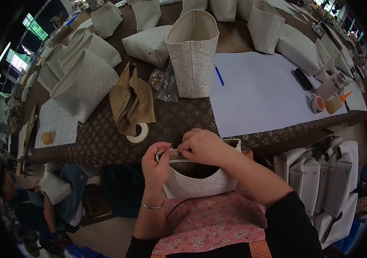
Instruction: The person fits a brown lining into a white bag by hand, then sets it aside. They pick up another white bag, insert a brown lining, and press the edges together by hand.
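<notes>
An off-white embossed bag rests in my lap, its mouth facing up and its inside dark. My left hand pinches the far left part of its rim between thumb and fingers. Close beside it, my right hand reaches across the opening, with its fingers closed on the same far rim. What lies right under the right fingertips is hidden. Just beyond the hands, at the table edge, lies a roll of white tape. Folded brown cloth lies behind the tape.
On the patterned tablecloth stand several similar bags, one upright bag nearest. A white sheet carries a blue pen, a black case, a pink cup and a glue bottle. Stacked bags stand right; a person sits left.
</notes>
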